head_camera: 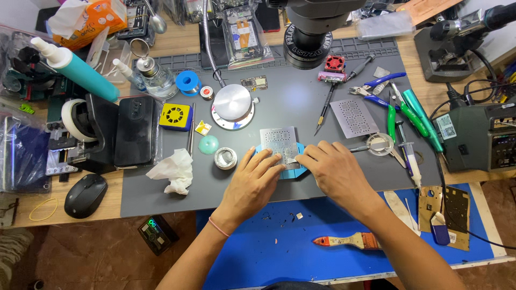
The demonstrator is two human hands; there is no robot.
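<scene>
Left hand (252, 180): we see its fingers spread flat, grip open, pressing on the blue holder (293, 167).
Right hand (336, 172): grip closed, fingertips pinching the edge of the metal stencil (278, 142).
Metal stencil: we find it lying on the blue holder, mid-desk, just above both hands.
Grey mat (301, 107): it carries the holder.
Round tin (226, 158): at nine o'clock from the stencil, near the left fingers.
Second stencil (353, 116): at two o'clock, apart.
Brush (346, 241): at six o'clock, on the blue mat (269, 252).
</scene>
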